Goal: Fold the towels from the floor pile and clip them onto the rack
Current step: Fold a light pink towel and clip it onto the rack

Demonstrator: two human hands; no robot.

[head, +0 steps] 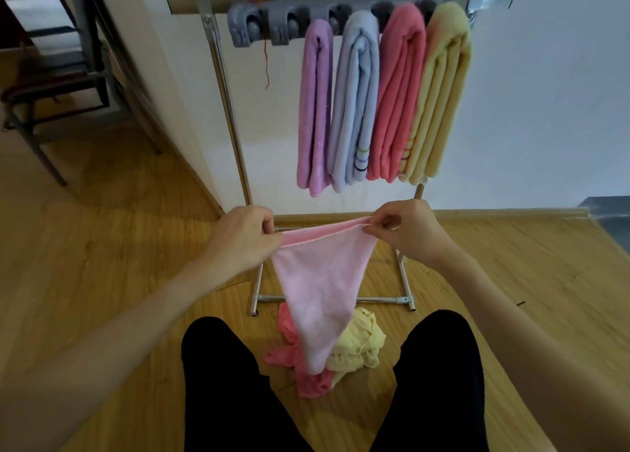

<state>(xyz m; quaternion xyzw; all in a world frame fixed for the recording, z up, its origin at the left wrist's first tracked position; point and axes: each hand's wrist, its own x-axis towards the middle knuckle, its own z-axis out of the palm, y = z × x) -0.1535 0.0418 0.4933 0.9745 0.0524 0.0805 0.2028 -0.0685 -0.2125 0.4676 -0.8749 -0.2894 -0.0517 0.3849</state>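
**Now the pink towel is stretched for folding**

Left hand (243, 237) and right hand (405, 228), apart, each pinch a top corner of the pink towel (320, 291), letting it hang flat above the floor pile (354, 346), near the rack (225, 87).

Both bare forearms reach forward from the lower corners of the view and converge toward the middle. The left hand (243, 237) is turned back-up, its fingers curled under and closed in a pinch on 1 top corner of the pale pink, soft cloth towel (320, 291). The right hand (407, 228) sits level with it and well apart, thumb and forefinger nipped together on the other top corner, remaining fingers bent loosely. 2 legs in black trousers (218, 383) spread below.
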